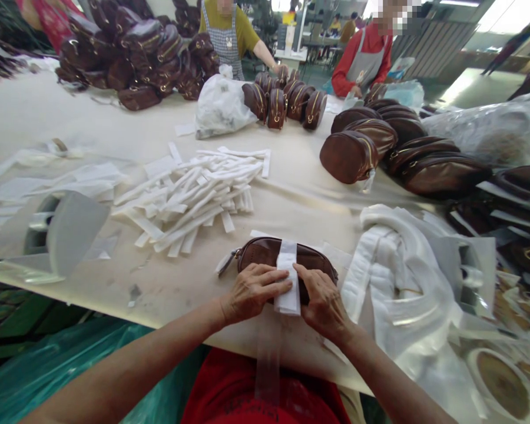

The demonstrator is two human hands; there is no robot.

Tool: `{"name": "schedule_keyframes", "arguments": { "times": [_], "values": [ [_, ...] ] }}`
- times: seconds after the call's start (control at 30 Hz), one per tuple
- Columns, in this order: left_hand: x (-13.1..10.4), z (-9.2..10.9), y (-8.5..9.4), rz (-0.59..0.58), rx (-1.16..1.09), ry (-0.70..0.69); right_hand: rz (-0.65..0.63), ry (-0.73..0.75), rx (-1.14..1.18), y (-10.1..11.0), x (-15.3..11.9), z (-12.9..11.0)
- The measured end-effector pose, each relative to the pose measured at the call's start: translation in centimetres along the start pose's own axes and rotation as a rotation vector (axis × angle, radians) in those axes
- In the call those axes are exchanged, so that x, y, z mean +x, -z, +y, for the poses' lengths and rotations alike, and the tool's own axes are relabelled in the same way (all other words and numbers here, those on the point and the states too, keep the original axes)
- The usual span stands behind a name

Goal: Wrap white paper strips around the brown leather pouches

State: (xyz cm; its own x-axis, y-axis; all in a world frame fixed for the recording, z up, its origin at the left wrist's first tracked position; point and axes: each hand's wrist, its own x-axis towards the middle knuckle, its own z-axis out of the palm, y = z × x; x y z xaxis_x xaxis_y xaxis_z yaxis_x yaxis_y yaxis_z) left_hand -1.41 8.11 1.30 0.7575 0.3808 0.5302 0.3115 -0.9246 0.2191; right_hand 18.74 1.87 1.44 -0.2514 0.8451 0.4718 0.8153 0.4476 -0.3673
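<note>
A dark brown leather pouch [259,252] lies near the table's front edge with a zipper pull at its left end. Across its middle runs a folded white strip [288,297], with a clear band over its top. My left hand [257,288] holds the strip from the left, fingers laid across it and the thumb hidden. From the right, my right hand [324,300] grips the pouch, its index finger touching the strip's edge. A clear plastic strip [268,359] hangs below, over the table edge.
Loose white strips [203,194] are heaped beyond the pouch. Tape dispensers stand left [66,235] and right [468,271]. Rolled white material [393,277] lies right, near a tape roll [499,383]. Brown bags [348,156] are piled farther back, where co-workers [234,35] stand.
</note>
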Motion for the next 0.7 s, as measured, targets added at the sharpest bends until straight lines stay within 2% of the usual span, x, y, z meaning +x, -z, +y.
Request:
{"name": "schedule_keyframes", "arguments": {
  "times": [0.1,0.23,0.33,0.43,0.53,0.6,0.7],
  "values": [
    [0.0,0.1,0.0,-0.010,-0.015,0.017,-0.014,-0.020,0.035,0.1,0.1,0.0],
    [-0.1,0.8,-0.1,0.090,-0.018,0.223,0.043,-0.091,0.092,-0.2,-0.3,0.0],
    [-0.5,1.0,-0.1,0.098,0.117,0.310,0.044,-0.106,0.087,-0.3,-0.6,0.0],
    [-0.7,0.5,0.1,0.008,0.177,0.222,-0.043,-0.063,0.054,0.1,-0.4,-0.1],
    [-0.4,-0.2,0.5,-0.091,0.111,0.130,-0.118,-0.030,0.041,0.5,0.2,-0.1],
    [0.1,-0.4,0.6,-0.175,0.080,0.141,-0.150,-0.017,0.036,0.6,0.6,0.0],
    [0.9,-0.2,0.6,-0.290,0.065,0.237,-0.194,-0.014,0.011,0.5,1.1,0.4]
  ]
}}
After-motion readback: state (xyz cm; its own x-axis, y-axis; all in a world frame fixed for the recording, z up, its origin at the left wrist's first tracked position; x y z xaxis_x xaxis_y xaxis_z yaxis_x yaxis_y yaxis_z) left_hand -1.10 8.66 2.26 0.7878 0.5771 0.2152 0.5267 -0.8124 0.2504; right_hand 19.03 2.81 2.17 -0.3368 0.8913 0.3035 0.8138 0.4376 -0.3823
